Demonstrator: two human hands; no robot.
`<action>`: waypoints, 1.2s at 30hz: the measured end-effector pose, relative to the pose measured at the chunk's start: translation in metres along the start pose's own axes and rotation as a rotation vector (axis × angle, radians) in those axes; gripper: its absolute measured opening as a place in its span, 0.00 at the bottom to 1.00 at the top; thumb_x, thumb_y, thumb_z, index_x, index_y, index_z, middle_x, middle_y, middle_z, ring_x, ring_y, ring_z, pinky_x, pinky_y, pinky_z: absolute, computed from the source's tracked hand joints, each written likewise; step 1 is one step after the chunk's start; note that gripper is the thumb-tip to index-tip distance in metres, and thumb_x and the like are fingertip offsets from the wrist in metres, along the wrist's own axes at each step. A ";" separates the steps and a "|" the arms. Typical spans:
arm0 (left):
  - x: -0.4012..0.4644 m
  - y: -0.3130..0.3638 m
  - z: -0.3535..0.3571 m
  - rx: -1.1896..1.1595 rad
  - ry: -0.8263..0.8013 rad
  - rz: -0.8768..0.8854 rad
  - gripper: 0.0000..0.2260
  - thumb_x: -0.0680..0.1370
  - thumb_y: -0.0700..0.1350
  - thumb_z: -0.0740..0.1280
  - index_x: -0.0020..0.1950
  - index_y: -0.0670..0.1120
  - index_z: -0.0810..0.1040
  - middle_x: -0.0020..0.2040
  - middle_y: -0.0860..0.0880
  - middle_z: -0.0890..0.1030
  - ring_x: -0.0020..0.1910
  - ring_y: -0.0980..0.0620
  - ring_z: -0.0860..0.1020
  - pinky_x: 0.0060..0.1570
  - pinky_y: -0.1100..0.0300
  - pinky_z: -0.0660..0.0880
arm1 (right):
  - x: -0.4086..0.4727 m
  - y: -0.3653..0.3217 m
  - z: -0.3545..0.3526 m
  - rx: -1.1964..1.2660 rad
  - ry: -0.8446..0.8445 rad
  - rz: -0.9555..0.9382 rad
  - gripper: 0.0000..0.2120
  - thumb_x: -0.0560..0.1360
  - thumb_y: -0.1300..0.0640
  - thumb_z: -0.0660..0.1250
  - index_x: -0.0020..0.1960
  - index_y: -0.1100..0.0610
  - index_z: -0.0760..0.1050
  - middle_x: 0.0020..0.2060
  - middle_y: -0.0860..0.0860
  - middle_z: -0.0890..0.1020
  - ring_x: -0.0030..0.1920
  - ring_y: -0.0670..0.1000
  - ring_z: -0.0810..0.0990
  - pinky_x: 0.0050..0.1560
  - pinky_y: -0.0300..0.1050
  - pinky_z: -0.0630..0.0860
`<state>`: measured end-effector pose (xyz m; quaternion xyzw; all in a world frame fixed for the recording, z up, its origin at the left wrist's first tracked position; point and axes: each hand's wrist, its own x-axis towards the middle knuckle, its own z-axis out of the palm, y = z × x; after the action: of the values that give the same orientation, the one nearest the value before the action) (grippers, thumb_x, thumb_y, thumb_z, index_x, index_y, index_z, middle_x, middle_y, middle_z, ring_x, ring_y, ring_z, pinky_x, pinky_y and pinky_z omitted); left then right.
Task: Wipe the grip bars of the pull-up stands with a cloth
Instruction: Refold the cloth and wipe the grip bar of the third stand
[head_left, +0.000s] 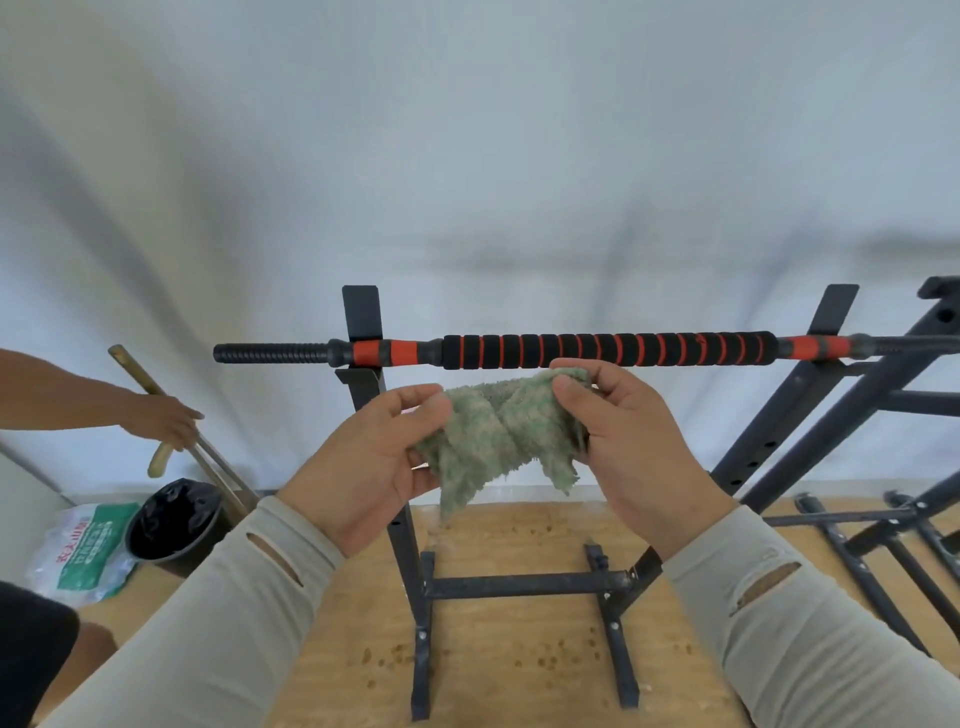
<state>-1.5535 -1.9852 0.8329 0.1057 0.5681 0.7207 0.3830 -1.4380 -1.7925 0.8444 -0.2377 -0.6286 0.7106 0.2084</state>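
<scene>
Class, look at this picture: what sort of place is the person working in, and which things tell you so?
Probably a plain workroom or storage space, not a fitted gym. Black metal stands carry a foam-gripped bar, a white sheet hangs behind, and a black bucket sits nearby.

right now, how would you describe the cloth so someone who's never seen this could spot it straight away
Find the black metal stand on the wooden floor, with the black and orange grip bar resting across its top. Just below and in front of that bar, the left hand and right hand pinch the cloth between them. It is the only soft, shaggy, green thing among hard metal.
</scene>
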 end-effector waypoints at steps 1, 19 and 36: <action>0.000 -0.001 -0.002 0.047 0.024 0.028 0.19 0.77 0.43 0.72 0.67 0.43 0.75 0.62 0.39 0.82 0.56 0.41 0.83 0.55 0.45 0.80 | 0.001 0.001 0.002 0.024 -0.017 0.017 0.08 0.82 0.61 0.67 0.57 0.54 0.82 0.49 0.54 0.87 0.51 0.55 0.86 0.54 0.56 0.84; 0.001 0.013 -0.057 0.213 0.203 0.275 0.14 0.84 0.49 0.61 0.53 0.45 0.85 0.51 0.44 0.87 0.50 0.44 0.86 0.49 0.49 0.83 | -0.015 0.006 0.042 -0.168 0.049 -0.076 0.09 0.82 0.61 0.66 0.61 0.52 0.78 0.46 0.52 0.89 0.48 0.52 0.88 0.54 0.53 0.82; -0.006 0.027 -0.064 0.694 0.364 0.498 0.11 0.81 0.45 0.67 0.45 0.59 0.84 0.44 0.55 0.85 0.42 0.57 0.81 0.45 0.66 0.74 | -0.001 0.001 0.043 -0.366 0.116 -0.202 0.06 0.80 0.58 0.69 0.47 0.51 0.83 0.40 0.48 0.87 0.39 0.44 0.82 0.42 0.40 0.78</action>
<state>-1.5986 -2.0378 0.8375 0.2328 0.7909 0.5649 0.0344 -1.4635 -1.8276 0.8471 -0.2481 -0.7546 0.5454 0.2678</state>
